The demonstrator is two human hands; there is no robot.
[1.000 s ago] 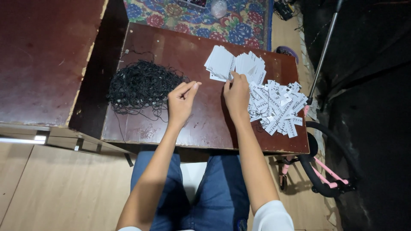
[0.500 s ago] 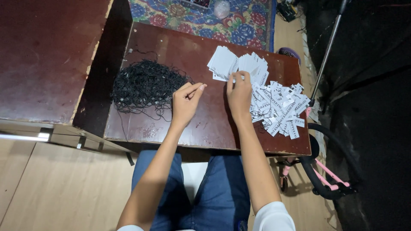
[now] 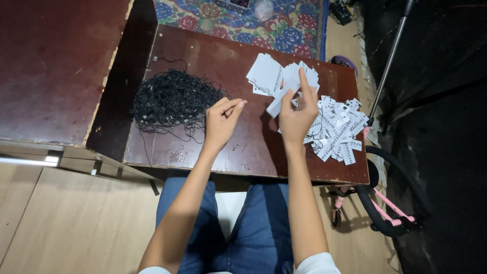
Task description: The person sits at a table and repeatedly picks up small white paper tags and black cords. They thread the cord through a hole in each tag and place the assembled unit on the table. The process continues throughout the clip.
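While both forearms come up from the bottom edge, the scene sorts by size like this. Brown table fills centre frame; a second dark tabletop takes the upper left, patterned rug along the top, pink-framed wheel lower right.

On the table: a tangle of black strings left of centre, a fanned stack of blank white tags upper middle, and a loose heap of printed tags at the right edge.

Right hand is closed on one white tag, held off the table just below the fanned stack. Thumb and fingers clamp its lower end; index finger is stretched up toward the stack. The tag's long axis runs diagonally, lower left to upper right in frame.

Left hand is pinched, thumb against fingertips, tips aimed right at the tag. Likely a thin string is in the pinch, but I cannot tell; too fine to resolve.

Key relation: the tag's free lower-left end lies just right of the left fingertips, near but apart. The string pile is just beside the left hand; the printed heap touches or sits under the right hand's far side.
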